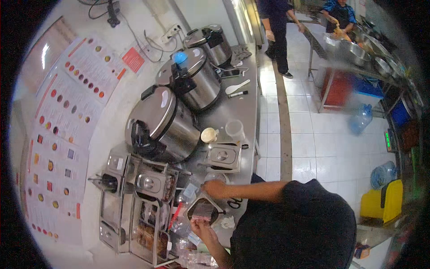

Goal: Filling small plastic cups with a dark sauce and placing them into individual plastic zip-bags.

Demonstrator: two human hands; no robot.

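Observation:
My left hand (201, 228) pinches the pink edge of a small clear plastic bag (203, 213). The bag hangs over a square metal container (215, 226) with dark contents. Above it in the picture, my right hand (215, 189) is beside a clear round plastic container (218, 176); its fingers are too blurred to tell whether they hold anything. A clear plastic bag with a white label (190, 192) lies close to that hand. Crumpled white tissue (228, 222) is on the steel counter (240, 112) near the metal container.
Large steel cookers (168, 124) line the wall side. A lidded metal container (222, 156), a clear cup (234, 128), a white spoon (237, 87) and a marker (238, 94) occupy the counter. A metal rack (129, 208) holds containers. Two people are at the upper right near metal bowls (354, 53).

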